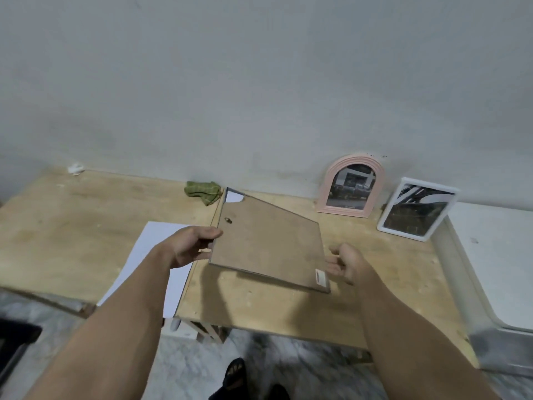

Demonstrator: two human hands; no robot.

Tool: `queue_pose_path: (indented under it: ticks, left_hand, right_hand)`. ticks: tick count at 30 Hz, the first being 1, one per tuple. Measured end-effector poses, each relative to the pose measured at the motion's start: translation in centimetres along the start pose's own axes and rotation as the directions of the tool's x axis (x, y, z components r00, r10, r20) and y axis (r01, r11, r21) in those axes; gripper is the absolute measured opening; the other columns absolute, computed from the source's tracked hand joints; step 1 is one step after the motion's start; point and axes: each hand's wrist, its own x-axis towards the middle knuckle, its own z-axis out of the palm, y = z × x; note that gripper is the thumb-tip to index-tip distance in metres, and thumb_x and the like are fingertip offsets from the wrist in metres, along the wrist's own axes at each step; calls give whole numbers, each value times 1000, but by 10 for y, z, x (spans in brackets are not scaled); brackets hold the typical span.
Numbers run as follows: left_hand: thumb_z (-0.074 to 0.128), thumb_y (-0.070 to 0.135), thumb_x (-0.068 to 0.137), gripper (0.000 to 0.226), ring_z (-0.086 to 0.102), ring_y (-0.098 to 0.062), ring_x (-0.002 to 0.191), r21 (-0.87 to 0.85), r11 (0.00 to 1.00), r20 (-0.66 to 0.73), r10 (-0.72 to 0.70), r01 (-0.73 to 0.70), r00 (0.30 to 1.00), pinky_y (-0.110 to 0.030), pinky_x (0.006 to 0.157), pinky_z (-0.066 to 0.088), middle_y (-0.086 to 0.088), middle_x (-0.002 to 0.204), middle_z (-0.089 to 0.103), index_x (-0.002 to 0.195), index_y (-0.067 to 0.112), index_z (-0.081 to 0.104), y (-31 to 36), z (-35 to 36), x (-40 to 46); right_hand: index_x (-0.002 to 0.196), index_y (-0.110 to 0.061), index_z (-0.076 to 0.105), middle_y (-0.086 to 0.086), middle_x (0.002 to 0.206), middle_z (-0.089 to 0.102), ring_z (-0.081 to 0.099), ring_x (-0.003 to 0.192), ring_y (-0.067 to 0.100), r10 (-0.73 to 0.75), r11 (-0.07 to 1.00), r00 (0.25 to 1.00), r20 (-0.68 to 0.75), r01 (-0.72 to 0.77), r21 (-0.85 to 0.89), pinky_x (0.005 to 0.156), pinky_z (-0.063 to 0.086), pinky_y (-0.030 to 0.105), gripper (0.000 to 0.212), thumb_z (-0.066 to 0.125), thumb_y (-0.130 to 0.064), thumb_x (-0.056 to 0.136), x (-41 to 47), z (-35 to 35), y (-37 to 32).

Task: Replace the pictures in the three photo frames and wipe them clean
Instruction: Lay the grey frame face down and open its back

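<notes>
Brown frame back; green checked cloth; pink arched frame; white frame; white paper; pale wood table.

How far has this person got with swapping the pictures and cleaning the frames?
Hard to call anything finished. Two frames, the arched pink one and the white one, lean at the wall with pictures in them. The third frame is in hand, back side up: left hand grips its edge, right hand open at its corner. Left: the white sheet on the table, and the green cloth lies unused.

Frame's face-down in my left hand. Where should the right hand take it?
Probably the frame's near right edge, by the label, coming from the right. It is tilted and raised; the left hand grips the opposite edge, and the open right hand is alongside.
</notes>
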Motion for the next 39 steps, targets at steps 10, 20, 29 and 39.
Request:
queue_pose_path:
  ticks: [10, 20, 29, 39]
  left_hand:
    - [61, 14, 94, 21, 50, -18, 63, 155, 968, 130, -216, 196, 968, -30, 71, 45, -9, 76, 53, 76, 10, 72, -48, -32, 54]
    - [69, 0, 89, 14, 67, -28, 71, 246, 952, -122, -154, 181, 980, -44, 67, 63, -15, 85, 72, 102, -1, 72, -102, -41, 84]
    - [63, 27, 87, 27, 64, -24, 79, 606, 783, -294, 56, 141, 954, -28, 68, 46, 0, 75, 70, 63, 18, 68, -118, -28, 86]
    - [57, 28, 90, 41, 47, -27, 123, 821, 570, -156, 269, -27, 950, -38, 94, 44, -8, 130, 53, 128, 11, 60, -75, 12, 126]
  right_hand:
    - [92, -4, 56, 13, 83, 57, 55, 71, 27, 127, 987, 988, -84, -134, -87, 63, 47, 36, 11, 52, -13, 97, 18, 17, 59]
    - [84, 3, 69, 23, 90, 68, 66, 82, 36, 0, 962, 950, -314, -86, -260, 77, 54, 49, 26, 59, -22, 87, 28, 50, 103]
    - [112, 1, 68, 20, 114, 66, 60, 104, 36, -103, 943, 946, -308, -6, -333, 86, 48, 37, 28, 52, -2, 88, 6, 67, 112]
    - [147, -18, 21, 13, 130, 37, 39, 118, 32, -106, 590, 994, -24, 44, -806, 94, 40, 39, 99, 80, -40, 70, 0, 54, 130]
